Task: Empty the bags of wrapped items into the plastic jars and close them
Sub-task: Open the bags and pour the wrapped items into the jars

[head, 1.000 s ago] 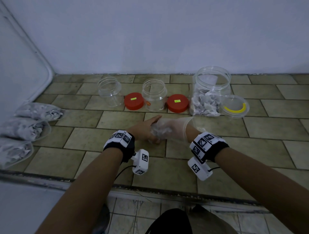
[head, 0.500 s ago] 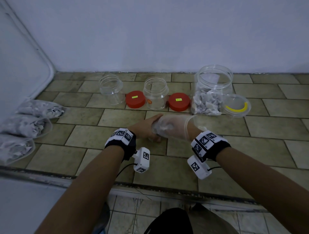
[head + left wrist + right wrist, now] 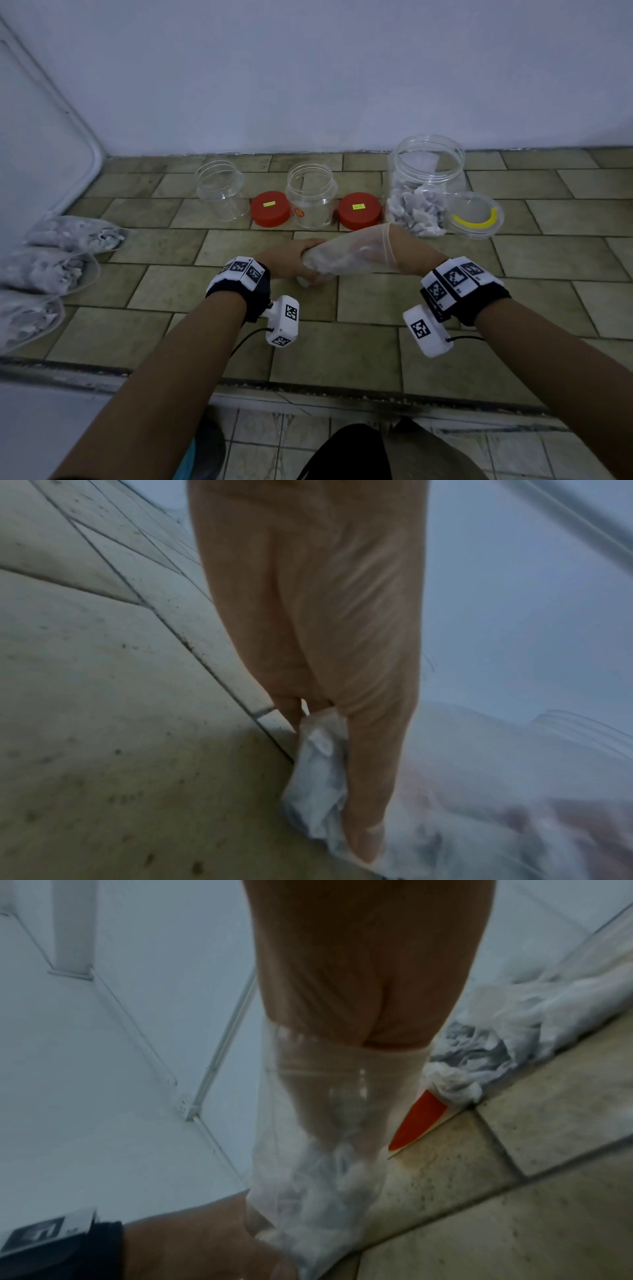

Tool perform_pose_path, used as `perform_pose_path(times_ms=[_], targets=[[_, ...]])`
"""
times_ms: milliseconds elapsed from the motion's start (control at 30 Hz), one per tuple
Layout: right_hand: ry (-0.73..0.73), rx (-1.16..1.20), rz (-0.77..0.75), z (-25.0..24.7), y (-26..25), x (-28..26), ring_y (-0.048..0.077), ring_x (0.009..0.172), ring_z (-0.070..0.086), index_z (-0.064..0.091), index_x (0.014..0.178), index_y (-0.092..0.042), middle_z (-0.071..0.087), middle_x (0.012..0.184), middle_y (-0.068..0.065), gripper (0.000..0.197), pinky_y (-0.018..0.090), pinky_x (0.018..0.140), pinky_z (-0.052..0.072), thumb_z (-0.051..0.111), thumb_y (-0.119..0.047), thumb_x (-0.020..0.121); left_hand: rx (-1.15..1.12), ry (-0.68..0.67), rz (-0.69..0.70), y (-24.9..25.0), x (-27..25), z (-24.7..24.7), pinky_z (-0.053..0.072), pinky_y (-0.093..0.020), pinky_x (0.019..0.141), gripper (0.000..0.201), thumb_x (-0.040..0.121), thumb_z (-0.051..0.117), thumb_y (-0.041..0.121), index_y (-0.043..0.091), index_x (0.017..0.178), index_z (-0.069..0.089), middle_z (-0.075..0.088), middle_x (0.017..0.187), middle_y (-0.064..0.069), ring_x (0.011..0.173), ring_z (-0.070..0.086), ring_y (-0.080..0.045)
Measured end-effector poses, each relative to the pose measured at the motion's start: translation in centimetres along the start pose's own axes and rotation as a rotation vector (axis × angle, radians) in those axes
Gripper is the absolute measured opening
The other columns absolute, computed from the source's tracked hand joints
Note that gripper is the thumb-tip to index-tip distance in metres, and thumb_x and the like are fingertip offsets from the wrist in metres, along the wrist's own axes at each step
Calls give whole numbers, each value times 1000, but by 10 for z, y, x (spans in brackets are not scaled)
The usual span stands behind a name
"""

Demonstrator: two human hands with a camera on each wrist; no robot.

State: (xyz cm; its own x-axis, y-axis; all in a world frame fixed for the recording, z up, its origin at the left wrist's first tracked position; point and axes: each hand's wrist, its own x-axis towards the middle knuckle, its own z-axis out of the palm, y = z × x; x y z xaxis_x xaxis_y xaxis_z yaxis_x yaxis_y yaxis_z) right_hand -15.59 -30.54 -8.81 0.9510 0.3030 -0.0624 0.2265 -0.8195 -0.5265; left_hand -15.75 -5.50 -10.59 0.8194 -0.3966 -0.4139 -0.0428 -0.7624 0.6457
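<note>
Stock, far left: I am seeing three full bags [image 3: 65, 236] lying on the tiled floor [image 3: 428, 329].
Left hand [image 3: 291, 255]: I am gripping the closed end of the clear plastic bag [image 3: 346, 255], fingers curled round it.
Bag: it is lying low between my hands, near the empty jars [image 3: 310, 198]; soft, light, slippery film.
Right hand [image 3: 373, 248]: it is reaching inside the bag mouth; finger state, I cannot tell.
Hold: I am judging the bottom corners safest for tipping.
Large jar [image 3: 424, 185]: part-filled, lid [image 3: 474, 214] lying beside it.
</note>
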Motion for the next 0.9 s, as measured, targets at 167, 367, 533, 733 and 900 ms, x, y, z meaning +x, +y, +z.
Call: perform_pose_path(times_ms=[167, 367, 533, 733, 900], targets=[[-1, 186, -108, -25, 0, -5, 2, 45, 45, 51, 50, -7, 46, 48, -12, 36, 11, 52, 36, 56, 7, 83, 80, 26, -66, 1, 2, -6, 45, -39, 101, 67, 77, 77, 38, 24, 136, 48, 61, 125, 0, 112, 57, -20], [68, 409, -156, -60, 6, -25, -23, 58, 52, 62, 112, -20, 57, 53, -34, 27, 0, 60, 38, 62, -7, 88, 129, 25, -86, 9, -1, -12, 44, -36, 100, 78, 69, 74, 57, 25, 135, 48, 60, 123, 5, 110, 56, -17], [153, 521, -134, -90, 18, -26, -9, 82, 64, 71, 106, -11, 72, 98, -1, 21, 9, 76, 50, 65, -8, 86, 134, 11, -77, 15, -4, -15, 44, -31, 94, 75, 72, 74, 54, 25, 135, 47, 59, 122, 2, 107, 57, -17], [362, 624, -161, -140, 22, -10, 14, 88, 67, 70, 104, -13, 72, 96, 9, 17, 32, 86, 54, 64, -12, 88, 14, 38, -141, 10, -1, -14, 49, -35, 98, 32, 79, 78, 30, 36, 105, 60, 66, 110, 4, 106, 62, -18], [423, 437, -123, -154, 20, 22, 16, 81, 66, 74, 92, -11, 73, 89, 15, 15, 27, 80, 55, 60, -8, 86, 143, 13, -136, 16, -2, -14, 47, -35, 96, 73, 72, 72, 54, 22, 133, 50, 61, 123, -4, 109, 58, -20]])
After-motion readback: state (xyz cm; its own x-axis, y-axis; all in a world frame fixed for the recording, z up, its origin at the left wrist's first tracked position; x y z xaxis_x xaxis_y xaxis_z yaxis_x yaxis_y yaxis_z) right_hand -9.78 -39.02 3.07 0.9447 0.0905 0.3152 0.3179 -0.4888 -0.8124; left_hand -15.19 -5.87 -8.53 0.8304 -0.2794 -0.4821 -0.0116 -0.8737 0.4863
